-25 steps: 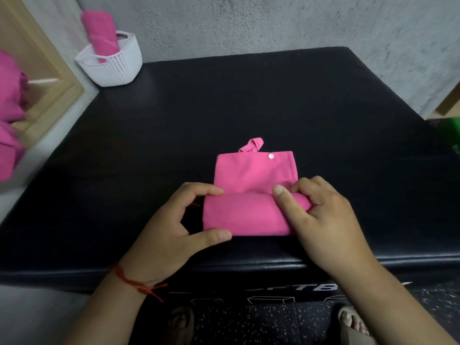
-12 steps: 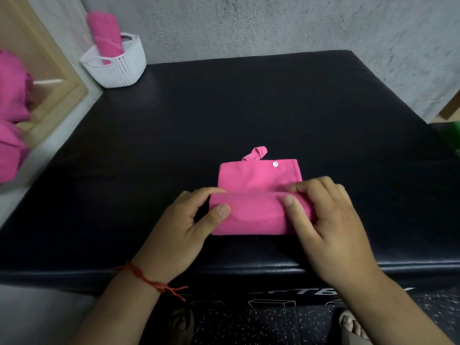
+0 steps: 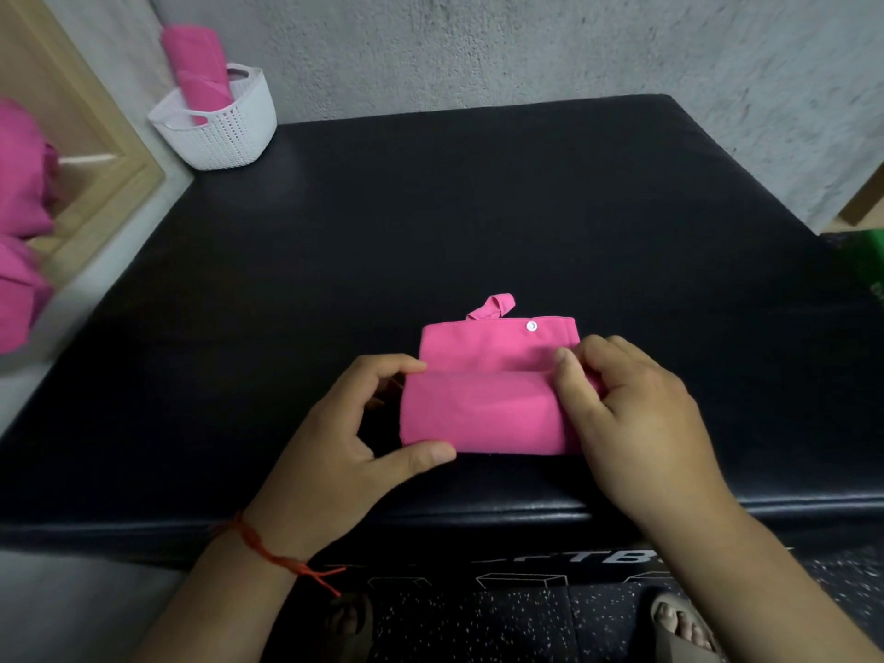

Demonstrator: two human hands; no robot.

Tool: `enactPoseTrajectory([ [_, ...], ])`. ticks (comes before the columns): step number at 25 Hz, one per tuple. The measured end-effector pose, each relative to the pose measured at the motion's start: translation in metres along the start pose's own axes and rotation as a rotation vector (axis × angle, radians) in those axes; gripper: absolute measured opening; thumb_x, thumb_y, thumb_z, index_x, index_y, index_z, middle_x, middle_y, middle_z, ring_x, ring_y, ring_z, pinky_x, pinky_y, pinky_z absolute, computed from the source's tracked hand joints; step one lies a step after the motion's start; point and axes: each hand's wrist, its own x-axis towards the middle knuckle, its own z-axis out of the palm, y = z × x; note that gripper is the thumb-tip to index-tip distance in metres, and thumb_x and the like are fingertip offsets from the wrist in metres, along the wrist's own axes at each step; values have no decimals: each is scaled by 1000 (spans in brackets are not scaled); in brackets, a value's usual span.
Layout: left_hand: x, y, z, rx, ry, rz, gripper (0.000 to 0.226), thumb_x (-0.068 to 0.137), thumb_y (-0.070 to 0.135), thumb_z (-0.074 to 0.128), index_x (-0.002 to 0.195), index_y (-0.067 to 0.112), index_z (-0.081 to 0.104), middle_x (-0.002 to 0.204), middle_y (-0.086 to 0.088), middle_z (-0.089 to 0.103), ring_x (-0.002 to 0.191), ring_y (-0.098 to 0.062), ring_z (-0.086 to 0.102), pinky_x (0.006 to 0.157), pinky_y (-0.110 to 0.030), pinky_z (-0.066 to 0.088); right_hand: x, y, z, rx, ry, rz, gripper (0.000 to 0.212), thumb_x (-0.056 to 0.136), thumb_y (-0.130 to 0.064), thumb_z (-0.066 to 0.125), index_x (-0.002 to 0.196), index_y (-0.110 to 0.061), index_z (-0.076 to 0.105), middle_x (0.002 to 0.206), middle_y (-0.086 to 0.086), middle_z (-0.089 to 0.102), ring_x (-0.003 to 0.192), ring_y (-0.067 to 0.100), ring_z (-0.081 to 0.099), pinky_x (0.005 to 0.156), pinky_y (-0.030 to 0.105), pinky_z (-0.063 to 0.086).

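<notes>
A pink cloth bag (image 3: 483,409) lies folded and partly rolled on the black padded bench (image 3: 430,222), near its front edge. Its far flap lies flat, with a white snap button (image 3: 531,326) and a small pink loop (image 3: 495,307) at the far edge. My left hand (image 3: 344,452) pinches the roll's left end between thumb and forefinger. My right hand (image 3: 631,423) grips the roll's right end, thumb on top and fingers curled behind it.
A white woven basket (image 3: 225,131) holding a rolled pink bag (image 3: 198,69) stands at the bench's far left corner by the grey wall. More pink cloth (image 3: 19,222) sits on a wooden frame at left. A green object (image 3: 870,265) is at right. My feet show below.
The roll has been turned a bit farther toward the flap with the button. My left thumb has slid down to the roll's near corner; my right hand has shifted slightly up along the right end.
</notes>
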Motion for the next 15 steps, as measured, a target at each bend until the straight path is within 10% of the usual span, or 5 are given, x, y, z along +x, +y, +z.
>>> enactPoseTrajectory([
  [8,12,-1,4,-4,6,-11,44,91,58,67,131,41,61,122,17,67,115,-7,64,94,-28,52,-14,10,6,90,-9,-172,32,103,-50,55,126,-30,65,122,-19,54,116,11,52,98,16,39],
  [15,15,-2,9,121,39,-51,50,92,78,37,106,39,65,94,12,64,95,-6,62,80,-29,46,-9,5,-4,88,-5,-86,21,99,-56,61,100,-37,71,96,-17,63,93,10,63,78,40,52],
])
